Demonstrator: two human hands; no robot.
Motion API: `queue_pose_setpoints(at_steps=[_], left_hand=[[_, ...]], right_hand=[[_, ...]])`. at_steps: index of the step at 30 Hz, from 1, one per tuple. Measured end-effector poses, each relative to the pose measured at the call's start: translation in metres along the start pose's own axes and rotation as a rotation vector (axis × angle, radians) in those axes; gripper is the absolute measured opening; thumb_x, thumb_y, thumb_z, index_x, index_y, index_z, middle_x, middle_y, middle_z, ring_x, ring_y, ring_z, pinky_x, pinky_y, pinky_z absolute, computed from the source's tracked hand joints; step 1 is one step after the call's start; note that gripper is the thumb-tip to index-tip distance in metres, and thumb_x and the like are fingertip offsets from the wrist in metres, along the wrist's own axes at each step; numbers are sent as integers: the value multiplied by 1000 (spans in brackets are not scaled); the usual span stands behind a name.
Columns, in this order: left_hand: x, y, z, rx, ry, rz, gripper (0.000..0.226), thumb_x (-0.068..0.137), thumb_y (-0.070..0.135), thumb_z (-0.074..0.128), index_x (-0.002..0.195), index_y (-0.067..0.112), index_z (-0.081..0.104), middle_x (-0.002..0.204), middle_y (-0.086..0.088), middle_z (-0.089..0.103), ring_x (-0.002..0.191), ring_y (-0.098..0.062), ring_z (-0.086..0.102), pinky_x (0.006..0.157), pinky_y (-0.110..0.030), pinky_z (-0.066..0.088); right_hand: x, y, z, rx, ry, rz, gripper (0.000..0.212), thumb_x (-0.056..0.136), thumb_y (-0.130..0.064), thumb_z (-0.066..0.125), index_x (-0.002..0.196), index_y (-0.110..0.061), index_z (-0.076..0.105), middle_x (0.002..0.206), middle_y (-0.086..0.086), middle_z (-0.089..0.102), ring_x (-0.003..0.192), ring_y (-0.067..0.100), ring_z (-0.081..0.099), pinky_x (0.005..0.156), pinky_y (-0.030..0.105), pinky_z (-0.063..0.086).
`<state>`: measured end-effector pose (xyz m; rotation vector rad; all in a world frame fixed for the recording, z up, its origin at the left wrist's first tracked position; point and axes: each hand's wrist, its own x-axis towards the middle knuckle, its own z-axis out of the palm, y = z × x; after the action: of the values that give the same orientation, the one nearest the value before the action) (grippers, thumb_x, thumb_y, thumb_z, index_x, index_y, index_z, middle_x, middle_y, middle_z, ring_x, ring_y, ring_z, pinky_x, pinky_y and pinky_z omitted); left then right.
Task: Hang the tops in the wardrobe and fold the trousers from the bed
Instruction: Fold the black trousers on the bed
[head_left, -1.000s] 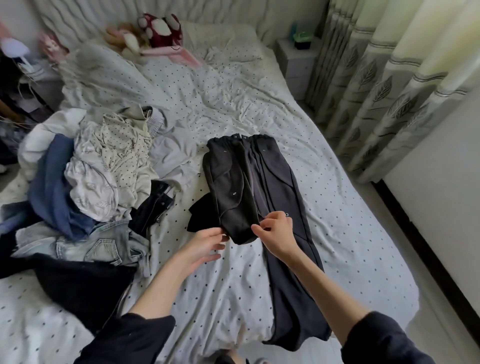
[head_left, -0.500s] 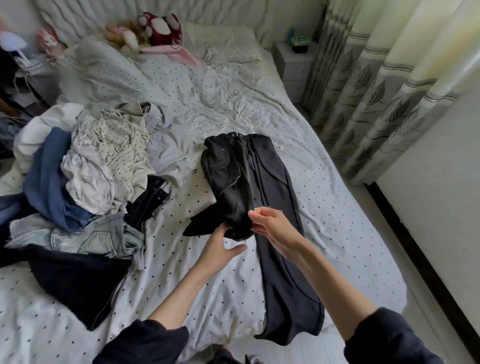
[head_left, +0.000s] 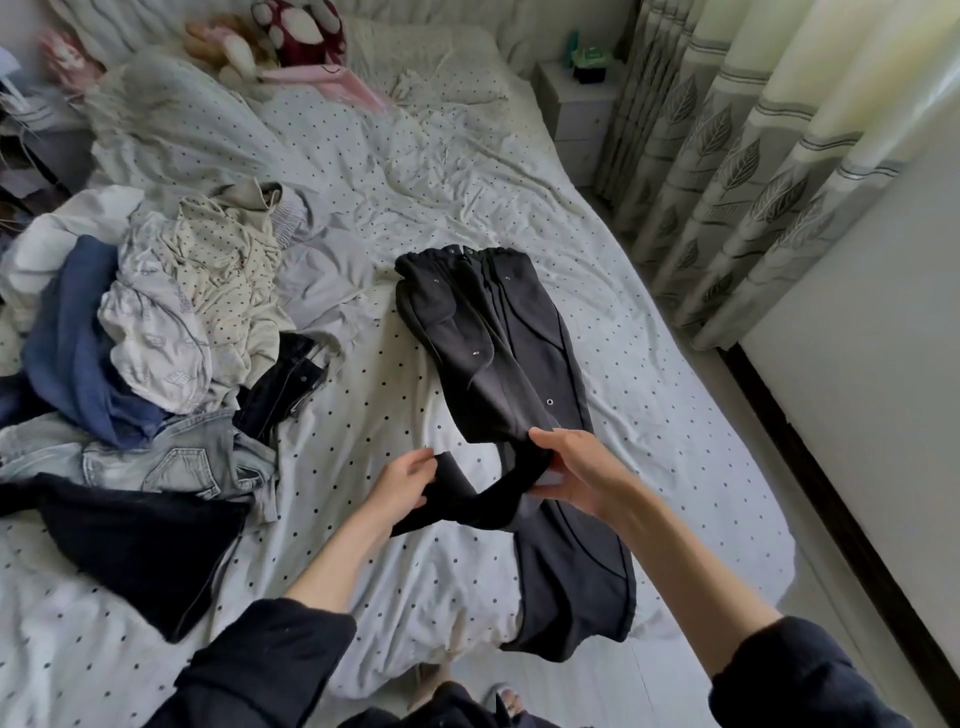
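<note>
trouser leg (head_left: 467, 499) drawn out leftward, left hand (head_left: 402, 480) gripping

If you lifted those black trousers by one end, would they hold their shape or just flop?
Probably flop: the trousers sag and twist between the left hand and right hand. Likely fairly light, since fingertips alone hold the leg up. One leg drapes over the bed edge, so they may slide.

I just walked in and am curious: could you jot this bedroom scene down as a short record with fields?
place: polka-dot white bed sheet
item in work: black trousers with snap buttons, waistband away from the person
left hand: grips a twisted black trouser leg
right hand: holds the same leg
waiting: heap of mixed clothes to the left
folding: not finished
</note>
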<state>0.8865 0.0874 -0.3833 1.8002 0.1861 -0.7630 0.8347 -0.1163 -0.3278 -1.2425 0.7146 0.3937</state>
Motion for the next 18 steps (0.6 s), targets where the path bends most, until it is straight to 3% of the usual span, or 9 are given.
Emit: queue_pose_setpoints(at_steps=[3, 5, 6, 8, 11, 13, 16, 18], left_hand=[[17, 5, 6, -81, -17, -30, 40, 100, 14, 40, 140, 8, 38, 137, -10, 45, 124, -21, 47, 98, -36, 44], [29, 7, 13, -61, -45, -32, 41, 100, 13, 40, 140, 7, 38, 138, -10, 44, 126, -22, 44, 100, -36, 42], [36, 7, 18, -49, -65, -47, 41, 99, 13, 40, 140, 8, 37, 138, -10, 43, 127, -22, 43, 101, -37, 41], [50, 2, 34, -56, -116, -106, 41, 99, 13, 42, 139, 8, 37, 135, -8, 44, 127, -22, 43, 101, -38, 40], [66, 0, 58, -227, -197, -217, 20, 97, 18, 48, 116, 13, 52, 110, -4, 50, 100, -15, 52, 91, -36, 43], [70, 3, 67, -401, -220, -275, 10, 95, 27, 52, 99, 18, 55, 96, 1, 54, 91, -10, 52, 84, -34, 43], [78, 5, 79, -538, -308, -272, 19, 92, 36, 53, 103, 21, 58, 99, 6, 64, 99, -5, 54, 83, -32, 41], [77, 8, 80, -595, -253, -211, 13, 90, 28, 56, 100, 19, 57, 95, 4, 65, 92, -7, 57, 80, -30, 42]], right_hand=[[6, 3, -25, 21, 74, -9, 27, 99, -18, 46, 106, 7, 53, 90, 22, 54, 91, 39, 57, 81, 39, 56], [13, 12, -41, -4, 191, 6, 43, 100, -19, 43, 118, 20, 45, 108, 35, 57, 104, 41, 58, 80, 36, 54], [16, 16, -46, -33, 251, 4, 43, 100, -19, 43, 116, 20, 46, 107, 34, 58, 98, 35, 60, 77, 33, 54], [23, 28, -58, -86, 344, 15, 31, 99, -20, 46, 93, 9, 56, 86, 20, 61, 77, 23, 61, 68, 29, 53], [31, 40, -68, -72, 385, 50, 34, 97, -21, 50, 66, -7, 50, 62, 7, 51, 58, 17, 53, 61, 29, 48], [33, 44, -69, -28, 340, 68, 34, 97, -22, 52, 66, -9, 46, 61, 7, 45, 54, 17, 48, 56, 28, 44], [36, 47, -74, 27, 261, 118, 24, 97, -24, 51, 80, -7, 51, 70, 8, 48, 60, 18, 50, 58, 27, 46], [35, 47, -76, 50, 234, 122, 18, 98, -24, 50, 92, -7, 52, 77, 10, 48, 64, 18, 50, 61, 27, 45]])
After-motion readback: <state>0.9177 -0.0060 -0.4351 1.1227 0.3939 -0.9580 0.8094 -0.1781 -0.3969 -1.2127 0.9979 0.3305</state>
